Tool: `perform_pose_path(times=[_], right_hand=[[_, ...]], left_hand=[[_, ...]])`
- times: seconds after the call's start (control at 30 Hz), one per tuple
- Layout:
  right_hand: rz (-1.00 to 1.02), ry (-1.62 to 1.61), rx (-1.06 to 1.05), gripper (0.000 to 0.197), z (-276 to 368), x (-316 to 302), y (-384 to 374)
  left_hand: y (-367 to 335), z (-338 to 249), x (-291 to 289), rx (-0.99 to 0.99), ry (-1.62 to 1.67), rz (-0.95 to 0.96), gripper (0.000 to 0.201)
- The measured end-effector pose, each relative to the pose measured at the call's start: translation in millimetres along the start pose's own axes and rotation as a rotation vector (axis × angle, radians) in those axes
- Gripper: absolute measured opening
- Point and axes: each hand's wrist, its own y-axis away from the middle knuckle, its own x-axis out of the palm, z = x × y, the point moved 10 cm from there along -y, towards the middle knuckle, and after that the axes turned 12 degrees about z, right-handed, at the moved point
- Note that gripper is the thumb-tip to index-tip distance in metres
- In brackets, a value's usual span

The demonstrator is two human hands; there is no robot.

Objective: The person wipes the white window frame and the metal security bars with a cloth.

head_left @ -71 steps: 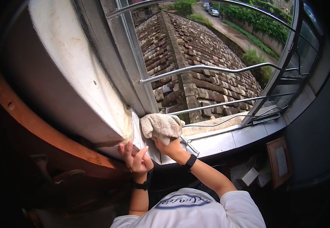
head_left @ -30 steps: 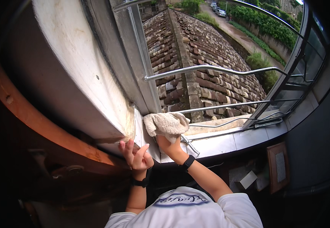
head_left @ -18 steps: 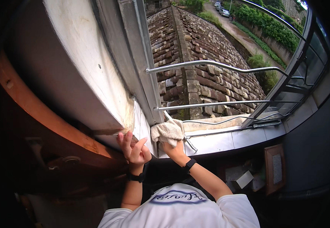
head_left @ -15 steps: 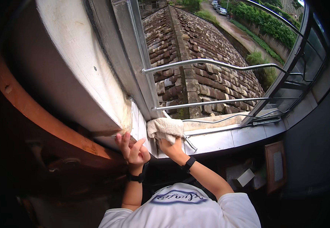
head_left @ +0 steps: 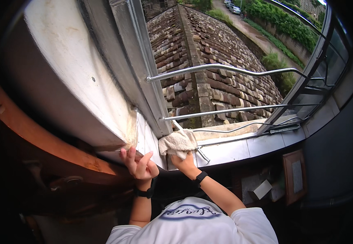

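A crumpled beige cloth (head_left: 178, 144) lies at the left corner of the white tiled windowsill (head_left: 229, 151), against the foot of the metal window frame (head_left: 143, 77). My right hand (head_left: 184, 163) is closed on its near side, with the fingertips hidden in the folds. A thin metal stay bar (head_left: 203, 155) sticks out from beside the cloth over the tiles. My left hand (head_left: 139, 164) is raised beside the wall's lower corner (head_left: 128, 140), palm partly up and fingers apart, holding nothing. Whether its fingertips touch the wall edge is unclear.
Metal window bars (head_left: 225, 108) cross the opening, with a tiled roof (head_left: 221, 61) outside. An opened window sash (head_left: 302, 89) stands at the right. Below the sill are a small white box (head_left: 262, 189) and a brown framed panel (head_left: 294, 177). Curved orange-brown wood (head_left: 50, 134) runs along the left.
The cloth and my right hand have shifted slightly toward me along the corner. My left hand has dropped a little. The view has turned slightly, moving the window frame left.
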Motion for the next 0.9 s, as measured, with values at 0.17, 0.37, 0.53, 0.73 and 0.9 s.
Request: perform_pose_path(times=[0.17, 0.37, 0.53, 0.73, 0.9], right_hand=[[-0.036, 0.229, -0.027, 0.027, 46, -44, -35], [-0.156, 0.272, -0.149, 0.023, 59, -58, -47], [0.006, 0.316, -0.034, 0.030, 8, 4, -10], [-0.051, 0.253, -0.042, 0.029, 32, -29, -20], [-0.124, 0.113, -0.094, 0.020, 46, -63, -52]], left_hand=[[0, 1, 1, -0.014, -0.004, -0.001, 0.024], [-2, 0, 1, -0.008, -0.001, -0.013, 0.024], [-1, -1, 2, -0.006, -0.013, -0.006, 0.024], [1, 1, -1, -0.001, -0.016, 0.017, 0.024], [-2, -3, 1, 0.013, -0.016, 0.027, 0.024]])
